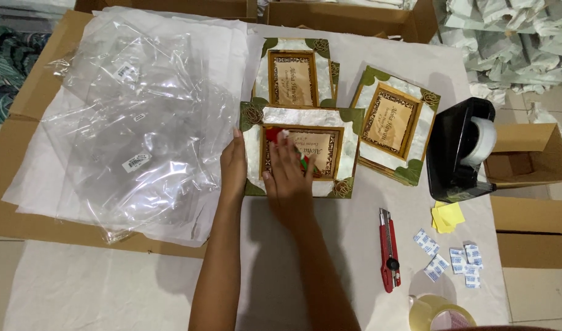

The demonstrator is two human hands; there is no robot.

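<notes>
i look down at a table covered in white paper (330, 245). my left hand (233, 164) lies flat along the left edge of a frame (348, 132) with pale shell borders and green corners, fingers straight and together, gripping nothing, only steadying it. my right hand (287, 175) rests on the glass at the frame's centre, fingers curled lightly down over a small red cloth (273, 133); a bit of red and green shows beside my palm, and i cannot tell whether that is part of the same cloth. the frame lies flat in front of me, overlapping a second frame (293, 73) behind it; a third frame (394, 119) sits just to the right. i judge the step in hand to be wiping the glass. the next move would seem to call for keeping the left hand firm while the right slides without smearing. a pile of clear bags (140, 116) lies to my left. to my right sit a black tape dispenser (458, 147), a red knife (387, 248), yellow notes (447, 216) and small white packets (455, 257).
</notes>
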